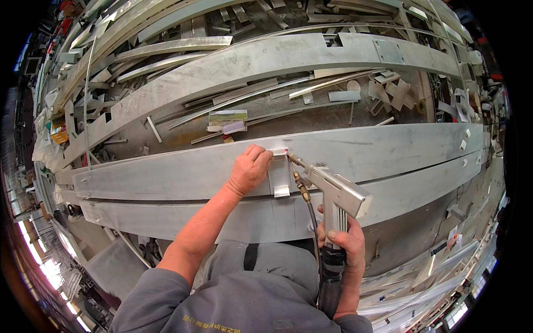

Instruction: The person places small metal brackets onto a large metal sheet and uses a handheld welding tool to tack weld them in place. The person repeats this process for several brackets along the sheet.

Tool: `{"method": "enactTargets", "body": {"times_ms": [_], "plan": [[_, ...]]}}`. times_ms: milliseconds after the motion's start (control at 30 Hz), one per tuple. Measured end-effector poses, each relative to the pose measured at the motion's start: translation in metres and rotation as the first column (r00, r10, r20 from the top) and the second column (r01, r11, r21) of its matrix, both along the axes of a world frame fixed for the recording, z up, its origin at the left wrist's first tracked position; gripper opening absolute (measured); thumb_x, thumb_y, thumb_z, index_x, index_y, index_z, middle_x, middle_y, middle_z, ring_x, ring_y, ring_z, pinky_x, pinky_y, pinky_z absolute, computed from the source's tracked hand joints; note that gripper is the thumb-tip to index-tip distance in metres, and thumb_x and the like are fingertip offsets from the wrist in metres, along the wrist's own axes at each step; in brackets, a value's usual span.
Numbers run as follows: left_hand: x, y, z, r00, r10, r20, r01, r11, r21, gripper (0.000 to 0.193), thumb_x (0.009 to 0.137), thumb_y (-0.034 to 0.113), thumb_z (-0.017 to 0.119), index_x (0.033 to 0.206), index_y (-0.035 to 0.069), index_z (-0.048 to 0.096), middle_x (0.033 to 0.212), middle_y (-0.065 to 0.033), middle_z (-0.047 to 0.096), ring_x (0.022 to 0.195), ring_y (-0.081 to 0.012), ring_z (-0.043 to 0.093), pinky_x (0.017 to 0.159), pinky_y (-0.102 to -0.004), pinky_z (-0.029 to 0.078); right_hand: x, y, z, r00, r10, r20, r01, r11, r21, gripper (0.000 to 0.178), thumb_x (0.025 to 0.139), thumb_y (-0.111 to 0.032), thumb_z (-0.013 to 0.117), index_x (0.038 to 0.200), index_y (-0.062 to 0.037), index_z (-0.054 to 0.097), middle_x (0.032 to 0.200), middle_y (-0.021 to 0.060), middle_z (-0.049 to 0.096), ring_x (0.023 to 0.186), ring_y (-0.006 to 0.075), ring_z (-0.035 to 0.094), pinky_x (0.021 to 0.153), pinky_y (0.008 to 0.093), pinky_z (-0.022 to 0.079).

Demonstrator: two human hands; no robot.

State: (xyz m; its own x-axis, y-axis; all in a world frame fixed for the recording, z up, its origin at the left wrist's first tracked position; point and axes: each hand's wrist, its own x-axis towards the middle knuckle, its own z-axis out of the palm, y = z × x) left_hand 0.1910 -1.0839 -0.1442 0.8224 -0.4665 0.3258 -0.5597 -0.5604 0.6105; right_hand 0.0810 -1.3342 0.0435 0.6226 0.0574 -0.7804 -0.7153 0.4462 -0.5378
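My right hand (352, 242) is wrapped round the grip of a silver handheld welding gun (337, 187), its thumb along the handle. The gun's thin nozzle meets the right end of a small metal bracket (279, 152), where a small red glow shows. My left hand (250, 170) is closed at the bracket's left end, the fingertips pinching it against a long grey metal panel (355, 150). Nearer me, a second small bracket (282, 192) sits by the panel's front edge. A brass-fitted hose (306, 195) runs beside the gun, and a thick black cable sleeve (332, 277) leaves its handle.
A second long panel (250, 215) lies parallel, nearer my body, with a narrow gap between. Beyond the work, a curved metal beam (222, 69) spans across. Offcuts (395, 94) and strips litter the floor there. Small white pieces (463, 144) sit at the panels' right end.
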Motion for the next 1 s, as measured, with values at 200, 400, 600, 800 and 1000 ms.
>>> {"method": "enactTargets", "body": {"times_ms": [200, 400, 600, 800, 1000], "plan": [[0.0, 0.0, 0.001, 1.0, 0.004, 0.003, -0.004, 1.0, -0.003, 0.022, 0.078, -0.002, 0.072, 0.098, 0.004, 0.064, 0.086, -0.0099, 0.061, 0.074, -0.0301, 0.061, 0.062, -0.0395, 0.052, 0.004, 0.002, 0.001, 1.0, 0.021, -0.02, -0.022, 0.999, -0.047, 0.078, 0.066, -0.03, 0.073, 0.129, 0.0121, 0.052, 0.075, 0.014, 0.061, 0.063, 0.0183, 0.06, 0.062, 0.0269, 0.049], [0.001, 0.0, 0.0, 1.0, 0.006, 0.007, -0.006, 1.0, -0.009, 0.021, 0.078, -0.002, 0.072, 0.097, 0.004, 0.064, 0.085, -0.0099, 0.061, 0.074, -0.0299, 0.061, 0.061, -0.0393, 0.052, 0.005, 0.0, -0.002, 0.997, 0.057, -0.044, -0.06, 0.996, -0.071, 0.07, 0.068, -0.031, 0.071, 0.123, 0.0092, 0.054, 0.075, 0.0132, 0.061, 0.063, 0.0181, 0.06, 0.062, 0.0274, 0.049], [0.0, 0.001, 0.0, 1.0, -0.005, -0.004, 0.005, 1.0, -0.007, 0.021, 0.079, -0.001, 0.072, 0.097, 0.004, 0.065, 0.085, -0.0097, 0.061, 0.074, -0.0298, 0.061, 0.062, -0.0393, 0.052, 0.007, 0.0, 0.0, 0.997, 0.05, -0.061, -0.054, 0.996, -0.071, 0.066, 0.068, -0.03, 0.07, 0.119, 0.0072, 0.055, 0.072, 0.0124, 0.06, 0.062, 0.0176, 0.059, 0.061, 0.0277, 0.048], [0.001, 0.005, -0.008, 1.0, -0.023, 0.01, 0.023, 0.999, -0.026, 0.023, 0.077, 0.0, 0.075, 0.098, 0.004, 0.066, 0.085, -0.0099, 0.063, 0.073, -0.029, 0.062, 0.063, -0.0383, 0.053, 0.005, -0.002, -0.006, 0.996, 0.074, -0.043, -0.076, 0.996, -0.047, 0.065, 0.069, -0.031, 0.073, 0.12, 0.0057, 0.056, 0.072, 0.0108, 0.061, 0.063, 0.0167, 0.06, 0.06, 0.0277, 0.048], [0.002, 0.004, -0.004, 0.999, -0.023, 0.026, 0.023, 1.0, -0.012, 0.023, 0.077, 0.0, 0.075, 0.098, 0.004, 0.066, 0.085, -0.0102, 0.063, 0.074, -0.0293, 0.062, 0.064, -0.0382, 0.053, 0.002, -0.001, -0.007, 0.996, 0.083, -0.017, -0.083, 0.996, -0.039, 0.064, 0.069, -0.032, 0.073, 0.119, 0.0051, 0.056, 0.072, 0.0107, 0.061, 0.063, 0.0167, 0.06, 0.06, 0.0278, 0.048]]}}
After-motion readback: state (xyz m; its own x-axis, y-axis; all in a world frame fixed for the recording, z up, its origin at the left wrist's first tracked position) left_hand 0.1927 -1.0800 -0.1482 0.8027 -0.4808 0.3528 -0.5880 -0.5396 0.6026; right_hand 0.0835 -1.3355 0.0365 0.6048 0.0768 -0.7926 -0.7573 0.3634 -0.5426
